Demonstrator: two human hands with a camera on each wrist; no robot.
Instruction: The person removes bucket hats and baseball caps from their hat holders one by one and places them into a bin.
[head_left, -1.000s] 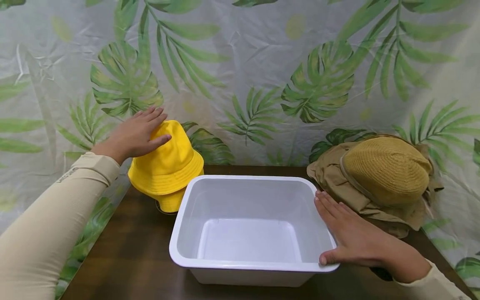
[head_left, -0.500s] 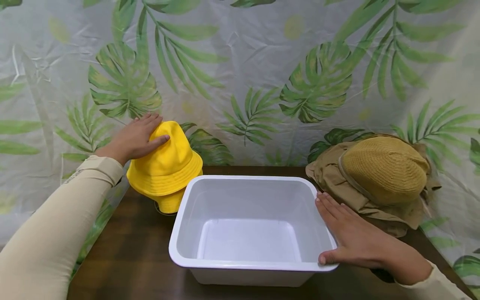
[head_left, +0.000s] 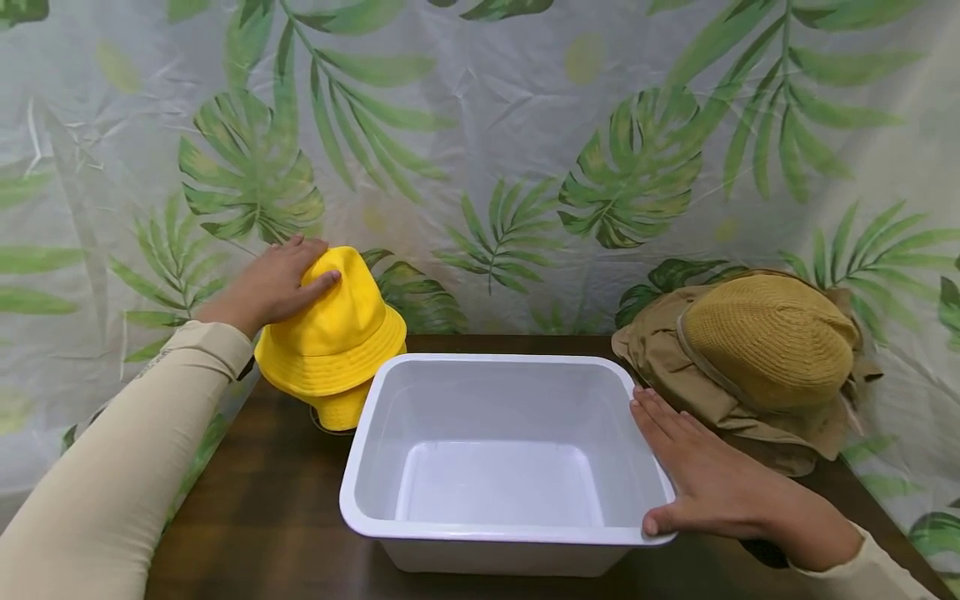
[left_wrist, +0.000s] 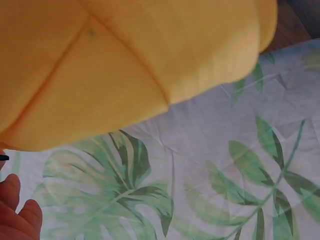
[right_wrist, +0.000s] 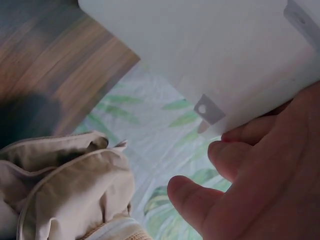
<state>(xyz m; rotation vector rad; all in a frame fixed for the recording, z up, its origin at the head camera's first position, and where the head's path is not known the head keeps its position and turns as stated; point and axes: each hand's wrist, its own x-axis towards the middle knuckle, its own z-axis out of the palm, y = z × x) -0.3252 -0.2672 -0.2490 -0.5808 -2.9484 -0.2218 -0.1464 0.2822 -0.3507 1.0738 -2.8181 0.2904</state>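
1. The yellow hat (head_left: 341,325) stood near the far left corner of the table (head_left: 247,492); a sideways shove could have sent it off the left edge.
2. The left hand (head_left: 273,283) lay against its crown, fingers extended, not clenched, so the cloth might have slipped from under them.
3. The right hand (head_left: 712,483), straight-fingered, rested on the right rim of the white tub (head_left: 510,531) without gripping; leaning there could have tilted it.
4. The tub's left rim crowded the yellow hat's underside.
5. A knitted hat (head_left: 772,342) sat on brown cloth (head_left: 652,333) by the far right corner.

Soft light, slightly hazy wrist views
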